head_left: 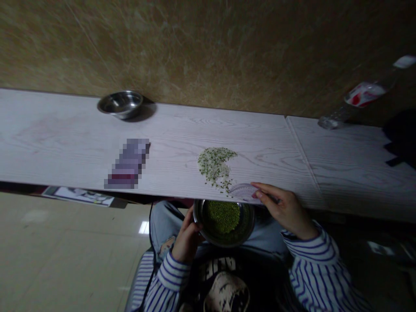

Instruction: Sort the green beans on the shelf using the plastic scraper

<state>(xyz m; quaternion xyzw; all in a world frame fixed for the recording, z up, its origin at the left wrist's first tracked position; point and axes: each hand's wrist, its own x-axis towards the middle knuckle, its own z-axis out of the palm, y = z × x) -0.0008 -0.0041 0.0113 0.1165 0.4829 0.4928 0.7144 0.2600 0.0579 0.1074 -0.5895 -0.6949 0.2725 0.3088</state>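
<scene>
Bowl (245,228) gripped one-sided by left hand (187,237) | scraper (242,190) pinched by right hand (286,209) near grains (211,164) on tabletop (175,167) | beans (223,216) could be spilled if bowl were tipped

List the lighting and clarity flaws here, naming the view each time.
Head view: dim, with the lower right nearly black; head view: the bowl by the wall casts a shadow to its right; head view: bright glare on the floor; head view: coarse pixels cover the flat item; head view: pale grains blend into the whitish tabletop.
</scene>
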